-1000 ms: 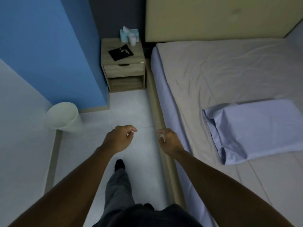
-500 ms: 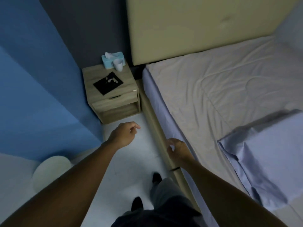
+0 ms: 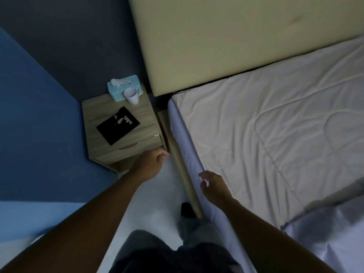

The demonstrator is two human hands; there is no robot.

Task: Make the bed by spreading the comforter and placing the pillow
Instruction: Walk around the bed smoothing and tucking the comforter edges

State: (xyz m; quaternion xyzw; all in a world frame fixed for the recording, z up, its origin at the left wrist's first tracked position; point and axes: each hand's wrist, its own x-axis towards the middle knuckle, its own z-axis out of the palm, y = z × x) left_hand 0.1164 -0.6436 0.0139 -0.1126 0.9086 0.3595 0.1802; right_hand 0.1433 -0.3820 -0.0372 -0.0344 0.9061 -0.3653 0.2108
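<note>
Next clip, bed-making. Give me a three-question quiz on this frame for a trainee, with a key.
1. True or false: the right hand grips the pillow.
2. What stands next to the tissue box on the nightstand? A) white mug B) lamp C) bottle
3. Fill in: the left hand holds ____.
Key: 1 false; 2 A; 3 nothing.

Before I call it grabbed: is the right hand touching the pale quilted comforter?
Cannot tell. In the head view the right hand overlaps the edge of the pale quilted comforter, but neither contact nor a gap shows plainly.
</note>
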